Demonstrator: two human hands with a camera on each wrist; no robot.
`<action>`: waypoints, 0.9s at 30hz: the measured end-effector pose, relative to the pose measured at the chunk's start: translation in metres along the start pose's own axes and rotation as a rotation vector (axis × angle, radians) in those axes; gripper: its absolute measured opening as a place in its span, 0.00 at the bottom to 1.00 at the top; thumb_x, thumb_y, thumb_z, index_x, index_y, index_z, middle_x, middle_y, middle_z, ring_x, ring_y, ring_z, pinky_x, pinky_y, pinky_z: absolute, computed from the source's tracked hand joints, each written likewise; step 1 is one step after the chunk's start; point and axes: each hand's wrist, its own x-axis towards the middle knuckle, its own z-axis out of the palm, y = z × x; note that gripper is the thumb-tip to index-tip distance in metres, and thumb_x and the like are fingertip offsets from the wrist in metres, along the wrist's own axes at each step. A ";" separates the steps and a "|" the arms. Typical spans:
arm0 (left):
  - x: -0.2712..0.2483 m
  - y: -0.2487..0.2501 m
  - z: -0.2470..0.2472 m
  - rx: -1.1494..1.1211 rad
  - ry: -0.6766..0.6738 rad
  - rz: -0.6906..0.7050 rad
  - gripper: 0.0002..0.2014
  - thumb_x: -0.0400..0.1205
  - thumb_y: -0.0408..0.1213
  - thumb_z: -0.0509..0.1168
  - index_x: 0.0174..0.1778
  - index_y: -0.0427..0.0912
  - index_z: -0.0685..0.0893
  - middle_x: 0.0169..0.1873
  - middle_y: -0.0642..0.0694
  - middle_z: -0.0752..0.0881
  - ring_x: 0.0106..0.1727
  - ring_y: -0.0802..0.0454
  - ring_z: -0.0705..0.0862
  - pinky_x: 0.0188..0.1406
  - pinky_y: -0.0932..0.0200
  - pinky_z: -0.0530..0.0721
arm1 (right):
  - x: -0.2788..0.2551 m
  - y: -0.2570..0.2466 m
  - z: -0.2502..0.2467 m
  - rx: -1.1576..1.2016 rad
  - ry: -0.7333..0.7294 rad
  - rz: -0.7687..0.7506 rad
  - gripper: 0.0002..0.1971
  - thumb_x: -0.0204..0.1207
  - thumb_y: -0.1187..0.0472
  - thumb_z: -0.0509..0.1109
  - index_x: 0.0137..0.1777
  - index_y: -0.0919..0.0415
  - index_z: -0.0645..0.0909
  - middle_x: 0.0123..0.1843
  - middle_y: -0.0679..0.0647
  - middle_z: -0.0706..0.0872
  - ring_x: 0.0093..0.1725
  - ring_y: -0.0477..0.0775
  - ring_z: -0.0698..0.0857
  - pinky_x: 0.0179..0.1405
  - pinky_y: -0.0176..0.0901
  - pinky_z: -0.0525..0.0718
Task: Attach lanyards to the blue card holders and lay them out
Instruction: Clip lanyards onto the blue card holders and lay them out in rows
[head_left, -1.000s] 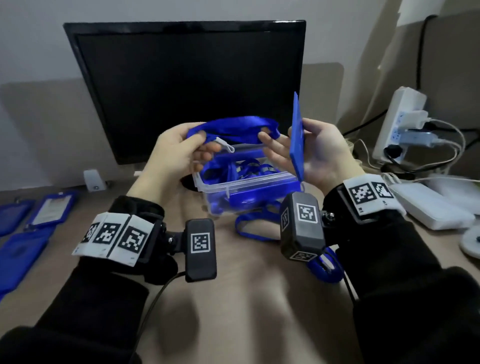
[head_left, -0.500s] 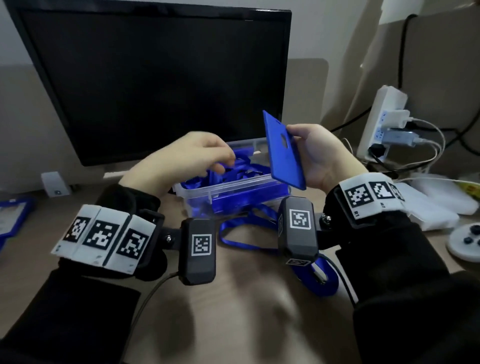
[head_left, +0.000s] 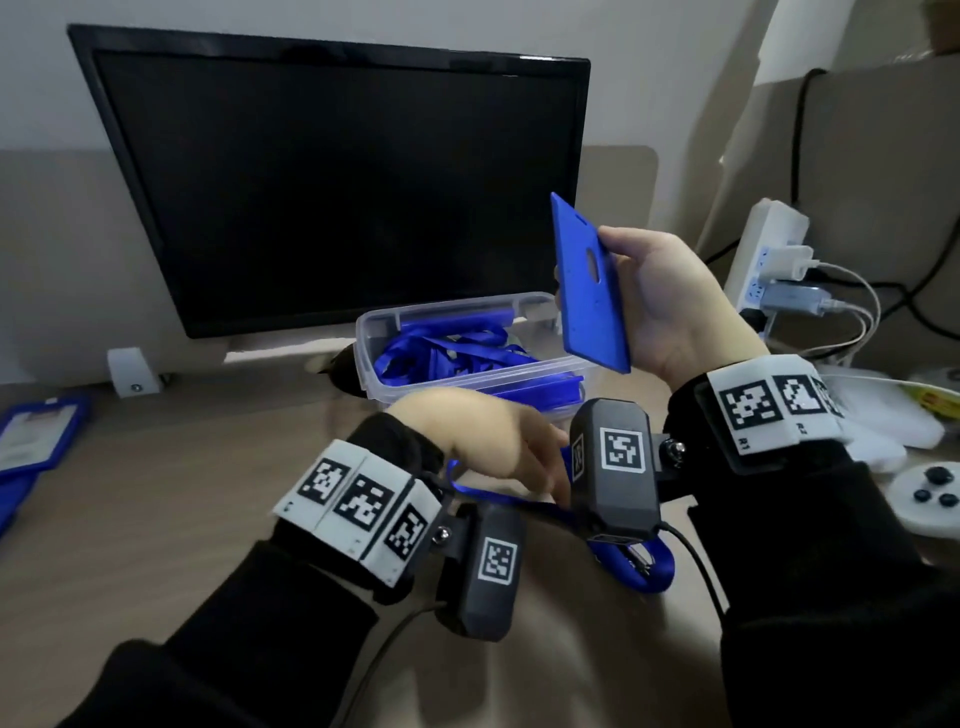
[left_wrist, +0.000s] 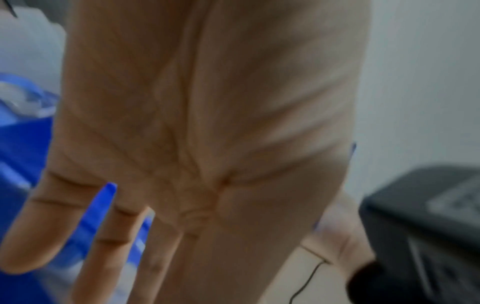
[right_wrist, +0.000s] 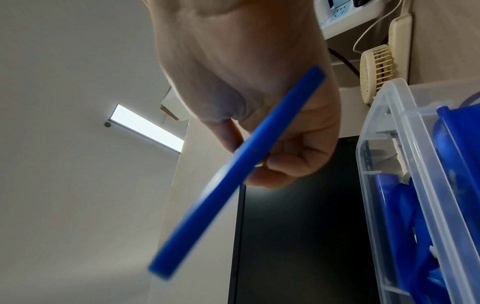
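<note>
Head view, read from 9 o'clock to 3 o'clock. At 9 o'clock, finished card holders (head_left: 31, 441) lie flat on the desk (head_left: 182, 499). Toward 6 o'clock, the left hand (head_left: 483, 449) reaches low over the desk to a loose blue lanyard (head_left: 631, 564); in the left wrist view its fingers (left_wrist: 109, 242) are straight and slightly spread, holding nothing, though whether the tips touch the strap cannot be told.

At centre, just below the dark monitor (head_left: 332, 192), stands a lidless clear plastic box (head_left: 519, 306). It contains a tangle of blue lanyards (head_left: 447, 353) and, along its near wall, what appear to be more blue card holders on edge.

At 2 o'clock, the right hand (head_left: 670, 306) holds one blue card holder (head_left: 589, 286) upright above the box's right end, thumb on the near face and fingers curled behind it; the right wrist view shows the holder edge-on in that pinch. A power strip (head_left: 769, 254) with plugged-in chargers stands at 3 o'clock.

Step in hand, as judged: fetching a lanyard for the held holder. The next move calls for pinching the strap's clip end, raising it to the holder and hooking the clip through the top slot, the right hand steadying the holder.
</note>
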 end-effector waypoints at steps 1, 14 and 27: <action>0.004 0.002 0.004 0.036 -0.035 0.005 0.13 0.84 0.35 0.62 0.62 0.46 0.85 0.50 0.60 0.85 0.43 0.72 0.79 0.46 0.74 0.74 | 0.000 0.000 0.000 -0.007 0.000 -0.005 0.16 0.84 0.50 0.54 0.45 0.59 0.79 0.32 0.52 0.84 0.26 0.48 0.84 0.28 0.37 0.84; -0.011 -0.009 -0.011 0.112 -0.088 0.034 0.13 0.83 0.34 0.60 0.54 0.52 0.88 0.49 0.67 0.87 0.53 0.66 0.82 0.59 0.68 0.76 | -0.002 -0.001 0.000 -0.027 0.024 -0.021 0.16 0.84 0.49 0.55 0.47 0.59 0.79 0.32 0.51 0.85 0.28 0.47 0.85 0.31 0.38 0.84; -0.135 -0.042 -0.030 -0.687 0.833 0.280 0.08 0.68 0.34 0.73 0.42 0.44 0.90 0.36 0.42 0.91 0.39 0.50 0.90 0.44 0.61 0.89 | -0.014 0.008 0.045 -0.093 -0.061 0.003 0.15 0.83 0.48 0.60 0.45 0.56 0.82 0.35 0.51 0.87 0.31 0.49 0.86 0.31 0.40 0.87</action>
